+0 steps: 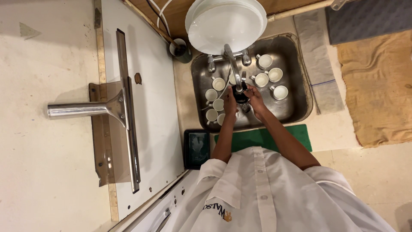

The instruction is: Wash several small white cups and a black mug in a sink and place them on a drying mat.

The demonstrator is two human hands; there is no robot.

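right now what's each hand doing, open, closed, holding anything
Left hand: closed on the dark object under the tap.
Right hand: closed on the same dark object.

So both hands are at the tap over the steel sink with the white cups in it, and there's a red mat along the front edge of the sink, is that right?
Not quite: the mat along the front edge is green, not red, as the head view shows. The rest holds: the left hand and right hand are at the tap over the steel sink, with white cups in it.

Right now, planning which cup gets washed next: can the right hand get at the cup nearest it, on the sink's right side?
Probably yes: the cup sits open beside the right hand, nothing between.
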